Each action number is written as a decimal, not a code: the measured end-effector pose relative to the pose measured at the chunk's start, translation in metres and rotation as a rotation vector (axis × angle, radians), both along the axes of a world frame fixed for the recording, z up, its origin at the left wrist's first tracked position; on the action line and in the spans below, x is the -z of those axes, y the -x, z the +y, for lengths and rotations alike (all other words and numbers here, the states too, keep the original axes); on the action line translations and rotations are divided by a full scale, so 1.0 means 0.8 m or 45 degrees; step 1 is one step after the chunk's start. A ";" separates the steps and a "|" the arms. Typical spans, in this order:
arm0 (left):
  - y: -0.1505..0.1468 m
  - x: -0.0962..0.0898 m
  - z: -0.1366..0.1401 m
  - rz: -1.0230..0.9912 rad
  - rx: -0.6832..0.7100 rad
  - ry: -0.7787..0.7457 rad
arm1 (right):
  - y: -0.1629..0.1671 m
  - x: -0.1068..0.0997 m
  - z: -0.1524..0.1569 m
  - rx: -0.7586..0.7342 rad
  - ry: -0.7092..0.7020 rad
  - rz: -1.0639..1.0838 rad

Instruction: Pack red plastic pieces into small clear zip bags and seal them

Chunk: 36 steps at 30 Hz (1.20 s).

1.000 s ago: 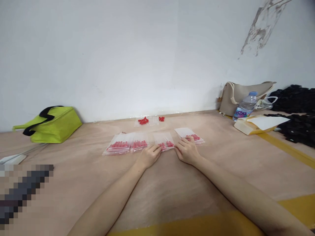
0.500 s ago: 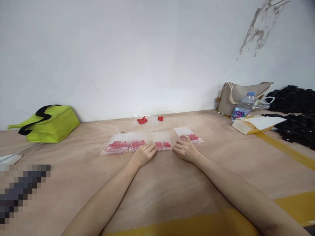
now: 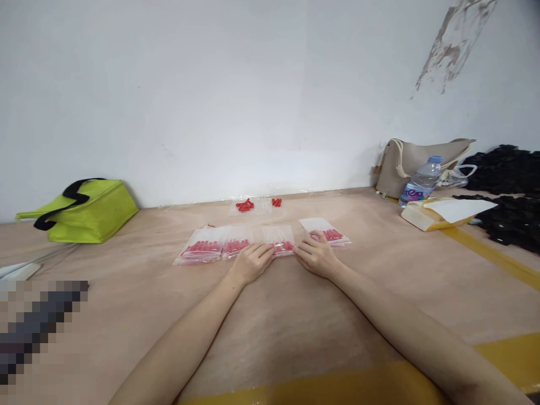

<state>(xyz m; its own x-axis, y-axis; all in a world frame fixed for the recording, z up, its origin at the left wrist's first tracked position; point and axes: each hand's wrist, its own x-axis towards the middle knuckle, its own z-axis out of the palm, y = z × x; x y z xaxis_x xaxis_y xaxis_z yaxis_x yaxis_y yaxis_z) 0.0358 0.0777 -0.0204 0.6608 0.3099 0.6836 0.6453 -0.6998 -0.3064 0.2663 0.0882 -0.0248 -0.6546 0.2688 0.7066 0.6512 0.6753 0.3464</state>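
Between my hands lies a clear zip bag (image 3: pixel 278 233) with small red tubular pieces inside, near its front edge. The fingers of my left hand (image 3: pixel 253 262) are closed together on the bag's left front corner. On the right front corner, the fingertips of my right hand (image 3: pixel 318 259) pinch the same bag, its raised index finger overlapping a stack of filled bags (image 3: pixel 332 234). Left of my left hand lie two more stacks of bags with red pieces, an outer stack (image 3: pixel 200 246) and an inner stack (image 3: pixel 236 243). My fingers hide parts of the bag's edge.
Loose red pieces (image 3: pixel 244 205) lie on clear plastic by the wall, with a smaller red group (image 3: pixel 277 202) beside them. A lime-green bag (image 3: pixel 95 211) stands left. At right are a water bottle (image 3: pixel 422 183), a beige bag (image 3: pixel 390 169), an open packet (image 3: pixel 422 216) and black items (image 3: pixel 506 169).
My left hand has slid slightly right along the bag's front edge, covering more of its red pieces. My right hand has barely moved, and the camera view has shifted a little.
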 end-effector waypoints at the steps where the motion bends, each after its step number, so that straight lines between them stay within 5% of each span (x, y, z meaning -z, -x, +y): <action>1: -0.004 0.001 0.000 0.001 0.002 0.009 | 0.004 -0.001 -0.002 0.001 -0.003 0.005; 10: -0.024 0.003 0.001 0.121 0.088 -0.020 | 0.029 -0.001 -0.016 -0.042 0.045 0.045; 36: -0.009 -0.004 -0.001 0.117 0.017 -0.033 | 0.015 -0.006 -0.012 0.038 0.127 0.188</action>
<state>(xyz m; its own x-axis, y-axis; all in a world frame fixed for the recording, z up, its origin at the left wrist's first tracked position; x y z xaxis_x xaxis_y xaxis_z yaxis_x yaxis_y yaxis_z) 0.0428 0.0771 -0.0176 0.7249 0.2839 0.6276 0.6044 -0.6992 -0.3818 0.2542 0.0788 -0.0203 -0.5361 0.3603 0.7634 0.7106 0.6808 0.1777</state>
